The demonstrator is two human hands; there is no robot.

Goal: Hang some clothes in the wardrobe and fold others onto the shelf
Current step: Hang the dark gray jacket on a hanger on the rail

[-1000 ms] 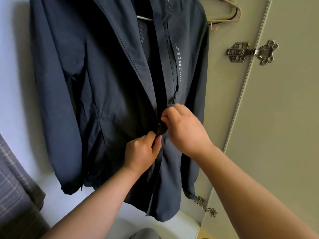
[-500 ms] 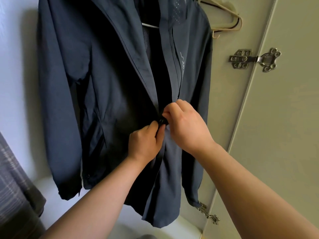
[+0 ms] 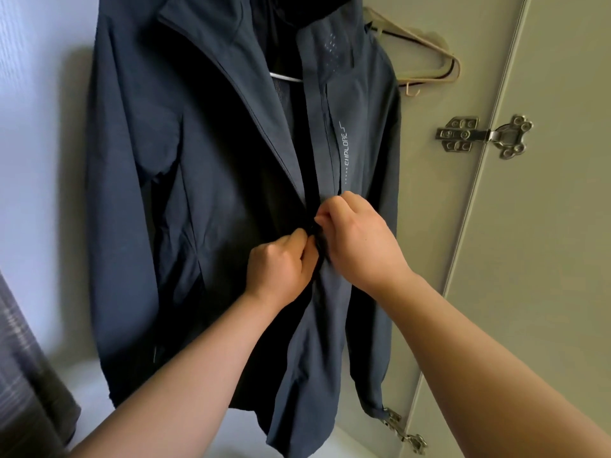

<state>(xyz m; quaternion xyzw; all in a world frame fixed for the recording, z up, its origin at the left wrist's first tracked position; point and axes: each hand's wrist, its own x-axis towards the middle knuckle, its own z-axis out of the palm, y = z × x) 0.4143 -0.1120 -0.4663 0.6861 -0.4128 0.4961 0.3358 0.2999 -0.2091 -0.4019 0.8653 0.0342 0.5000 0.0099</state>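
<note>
Left hand (image 3: 281,269), fingers curled, pinches one front edge of the dark blue jacket (image 3: 205,193) at mid-height, where the two edges meet. Right hand (image 3: 360,239) pinches the opposite edge just beside it, fingertips close together. The jacket hangs on a white hanger (image 3: 286,77), open above the hands. Further right a beige hanger (image 3: 439,61) pokes out, then a metal hinge (image 3: 486,137) and the wardrobe door (image 3: 562,259).
</note>
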